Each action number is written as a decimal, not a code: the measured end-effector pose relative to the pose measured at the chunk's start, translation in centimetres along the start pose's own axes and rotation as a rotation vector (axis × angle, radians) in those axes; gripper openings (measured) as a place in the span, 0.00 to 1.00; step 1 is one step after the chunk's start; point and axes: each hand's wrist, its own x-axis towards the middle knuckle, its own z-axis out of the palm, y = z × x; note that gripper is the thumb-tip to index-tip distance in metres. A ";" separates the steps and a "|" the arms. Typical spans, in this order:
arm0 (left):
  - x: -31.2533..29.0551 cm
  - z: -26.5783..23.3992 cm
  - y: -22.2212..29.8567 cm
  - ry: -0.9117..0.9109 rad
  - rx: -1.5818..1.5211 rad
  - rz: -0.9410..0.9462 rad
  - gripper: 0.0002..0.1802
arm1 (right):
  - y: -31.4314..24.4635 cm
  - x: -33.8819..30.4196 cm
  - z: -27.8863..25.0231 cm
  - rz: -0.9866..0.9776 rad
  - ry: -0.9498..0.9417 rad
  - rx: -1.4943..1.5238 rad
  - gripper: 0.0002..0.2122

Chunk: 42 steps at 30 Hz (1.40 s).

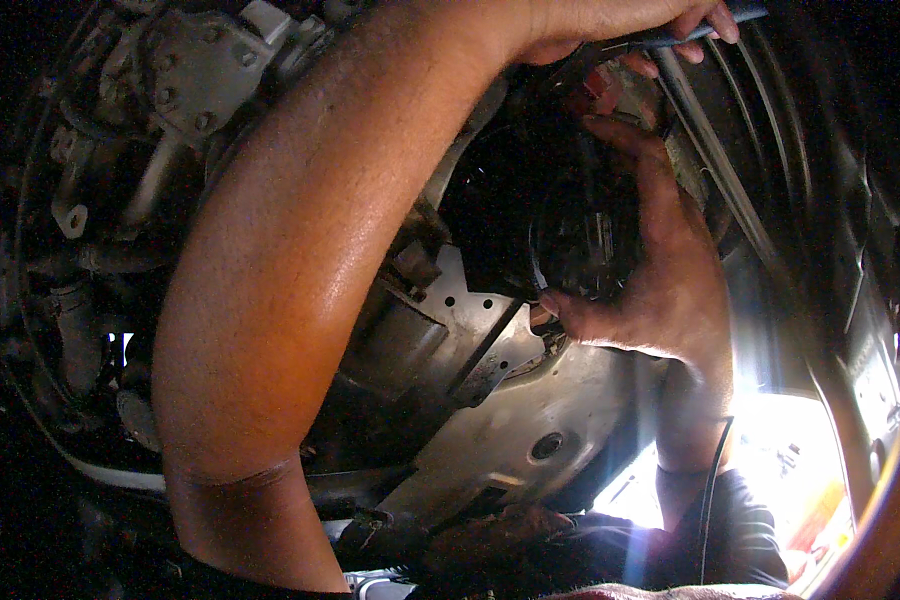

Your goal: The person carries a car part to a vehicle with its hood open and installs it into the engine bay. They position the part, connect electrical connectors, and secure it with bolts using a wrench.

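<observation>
My left arm crosses the view from the lower left up to the top right. There my left hand, partly cut off by the upper edge, has its fingers closed round a slim blue rod-like thing. My right hand reaches up from the lower right, thumb and fingers spread wide apart around a dark recess among vehicle parts. Its thumb tip lies beside a thin pale strip or wire. Near its upper fingertips is a small red part. Shadow hides part of those fingers.
A metal bracket with holes and a pale metal panel lie between my arms. Mechanical parts crowd the upper left. A long metal bar slants down at the right. Bright light enters through an opening at the lower right.
</observation>
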 end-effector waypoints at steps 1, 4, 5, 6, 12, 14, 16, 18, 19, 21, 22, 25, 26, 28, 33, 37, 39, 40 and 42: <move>-0.1 0.0 0.4 -0.003 0.003 -0.070 0.14 | 0.0 0.0 0.0 0.012 -0.007 0.013 0.53; -0.7 0.2 1.7 0.056 -0.095 -0.264 0.15 | 0.0 0.0 0.0 0.017 -0.006 0.005 0.53; -0.9 0.4 2.1 0.082 -0.116 -0.287 0.15 | 0.0 0.0 0.0 0.013 -0.002 -0.006 0.53; -1.2 0.6 2.3 0.099 -0.078 -0.233 0.15 | 0.0 0.1 0.0 0.004 -0.003 0.002 0.54; -0.9 0.4 2.5 0.030 -0.168 -0.200 0.15 | 0.2 0.1 0.0 -0.030 0.000 0.000 0.54; -0.4 -0.2 1.8 -0.024 -0.250 -0.259 0.14 | 0.2 0.1 0.0 -0.002 0.001 0.015 0.54; 0.3 -0.8 0.9 -0.117 -0.169 -0.256 0.14 | 0.3 0.1 0.0 -0.027 0.003 0.007 0.54; 0.8 -0.3 0.1 -0.102 0.363 0.003 0.14 | 0.3 0.2 0.0 -0.036 -0.004 -0.002 0.54; 1.0 0.1 0.0 -0.084 0.572 0.125 0.15 | 0.4 0.2 0.0 -0.040 -0.004 0.000 0.54; 1.2 1.2 0.5 -0.011 0.825 0.287 0.17 | 0.4 0.3 0.1 -0.050 0.000 0.012 0.54; 1.4 1.6 1.3 0.037 0.715 0.141 0.19 | 0.4 0.2 0.1 -0.057 0.004 0.021 0.54; 1.8 2.2 4.0 0.201 0.209 -0.466 0.24 | 0.4 0.1 0.1 -0.049 0.002 0.012 0.54; 1.7 2.2 4.9 0.241 0.099 -0.614 0.26 | 0.4 0.1 0.1 -0.045 -0.001 -0.011 0.54; 1.1 1.8 5.3 0.211 0.180 -0.539 0.28 | 0.4 0.1 0.1 -0.032 0.004 0.009 0.54; -0.8 1.1 3.4 0.203 0.034 -0.259 0.34 | 0.4 0.2 0.1 -0.045 -0.003 0.032 0.54; -1.0 1.4 2.7 0.353 -0.166 -0.245 0.32 | 0.1 0.0 -0.1 -0.005 -0.015 -0.008 0.53; -1.2 1.2 2.8 0.423 -0.275 -0.239 0.30 | 0.0 -0.1 -0.1 0.021 -0.024 -0.006 0.53; -1.4 1.1 3.0 0.460 -0.329 -0.235 0.30 | 0.0 -0.1 -0.1 0.025 -0.027 0.008 0.53; -1.6 0.7 3.2 0.424 -0.329 -0.265 0.27 | 0.0 0.0 0.0 0.015 -0.027 0.023 0.52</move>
